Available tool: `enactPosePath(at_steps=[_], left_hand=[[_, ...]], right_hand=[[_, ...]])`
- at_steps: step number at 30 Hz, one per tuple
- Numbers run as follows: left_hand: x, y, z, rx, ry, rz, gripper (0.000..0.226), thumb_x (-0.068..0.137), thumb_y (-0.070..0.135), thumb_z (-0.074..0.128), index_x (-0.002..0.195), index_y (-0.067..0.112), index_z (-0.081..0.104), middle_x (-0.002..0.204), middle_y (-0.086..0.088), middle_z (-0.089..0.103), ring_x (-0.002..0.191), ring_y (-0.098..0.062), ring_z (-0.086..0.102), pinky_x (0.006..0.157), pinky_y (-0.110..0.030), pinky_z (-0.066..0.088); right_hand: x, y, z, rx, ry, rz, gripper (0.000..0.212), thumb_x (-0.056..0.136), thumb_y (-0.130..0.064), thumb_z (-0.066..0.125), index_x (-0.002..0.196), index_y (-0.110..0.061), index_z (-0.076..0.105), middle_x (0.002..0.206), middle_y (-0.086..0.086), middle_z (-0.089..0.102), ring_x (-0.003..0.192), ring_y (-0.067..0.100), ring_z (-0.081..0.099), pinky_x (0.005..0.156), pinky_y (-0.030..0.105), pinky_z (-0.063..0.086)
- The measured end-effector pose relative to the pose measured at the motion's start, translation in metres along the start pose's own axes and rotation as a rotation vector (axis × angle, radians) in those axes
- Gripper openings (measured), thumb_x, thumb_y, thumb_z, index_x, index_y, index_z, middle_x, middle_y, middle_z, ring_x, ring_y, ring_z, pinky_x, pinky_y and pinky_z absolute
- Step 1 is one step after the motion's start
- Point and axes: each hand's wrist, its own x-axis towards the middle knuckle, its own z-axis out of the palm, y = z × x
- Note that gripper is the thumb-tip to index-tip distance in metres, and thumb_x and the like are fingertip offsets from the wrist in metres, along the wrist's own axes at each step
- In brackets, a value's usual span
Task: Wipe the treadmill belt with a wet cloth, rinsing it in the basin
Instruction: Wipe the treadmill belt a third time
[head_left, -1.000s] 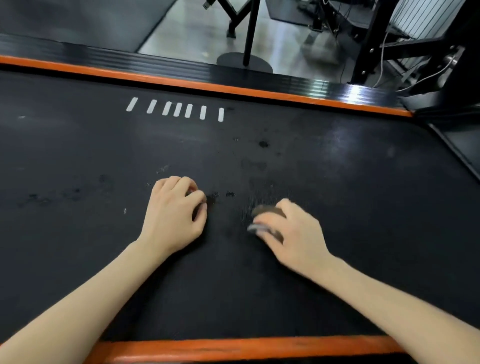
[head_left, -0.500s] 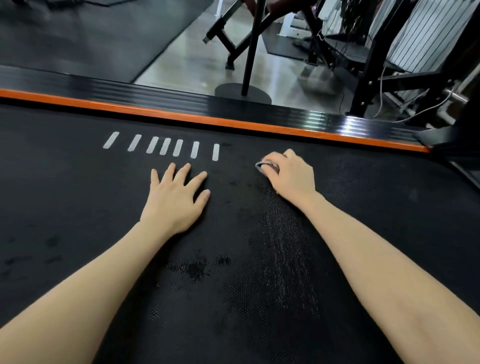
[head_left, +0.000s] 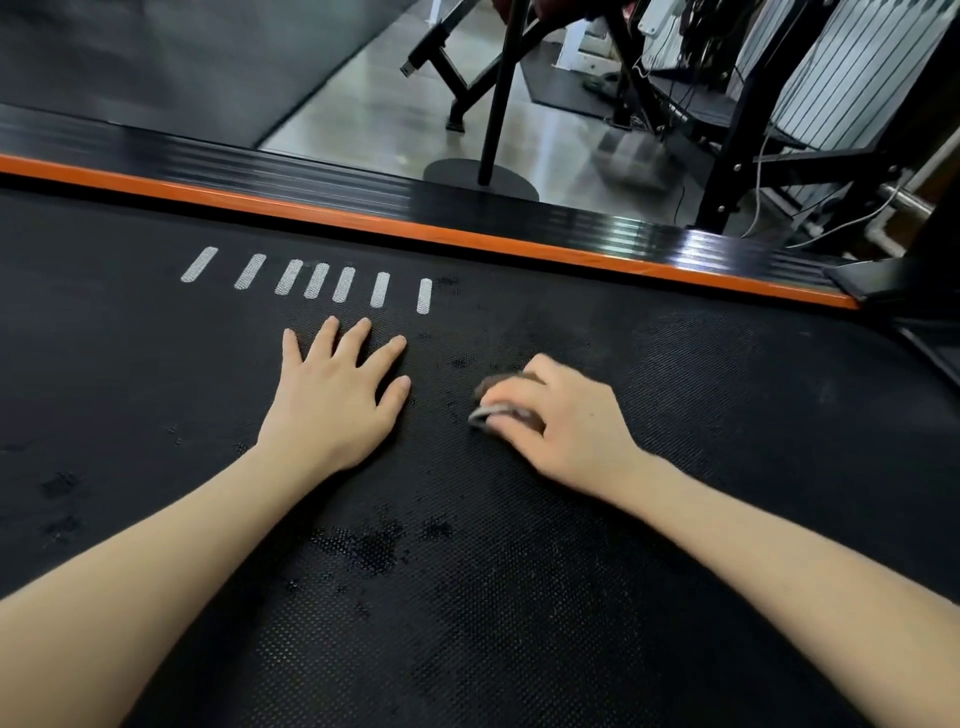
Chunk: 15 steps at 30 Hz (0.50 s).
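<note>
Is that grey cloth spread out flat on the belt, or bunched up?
Bunched up. The right hand curls round the small grey cloth, and only a blurred wad pokes out from under it.

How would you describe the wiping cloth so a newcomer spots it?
Start at the wide black textured treadmill belt with its orange edge strip. Nearer and right of the row of white dashes, the right hand grips a small bunched grey-brown cloth; the left hand beside it lies flat and holds nothing.

Left grip (head_left: 332, 400) lies flat and splayed; right grip (head_left: 563, 415), blurred, seems curled.
</note>
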Motion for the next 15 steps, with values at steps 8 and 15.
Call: enactPosePath(at_steps=[8, 15], left_hand=[[-0.001, 0.000, 0.001, -0.013, 0.023, -0.006, 0.079, 0.081, 0.060, -0.005, 0.147, 0.035, 0.030, 0.155, -0.005, 0.029, 0.144, -0.031, 0.017, 0.114, -0.056, 0.009], [0.000, -0.003, 0.004, 0.017, 0.051, 0.021, 0.061, 0.091, 0.053, 0.021, 0.134, 0.026, 0.055, 0.136, -0.013, 0.054, 0.129, -0.039, 0.044, 0.102, -0.064, 0.031]], right_hand=[[0.099, 0.139, 0.003, -0.164, 0.086, 0.742, 0.030, 0.095, -0.045, 0.046, 0.119, -0.031, 0.056, 0.116, 0.011, 0.056, 0.106, 0.032, 0.055, 0.085, 0.038, 0.042], [0.138, 0.116, 0.030, -0.234, 0.132, 0.677, 0.030, 0.096, -0.040, 0.046, 0.119, -0.023, 0.055, 0.117, 0.013, 0.057, 0.106, 0.035, 0.055, 0.082, 0.038, 0.044]])
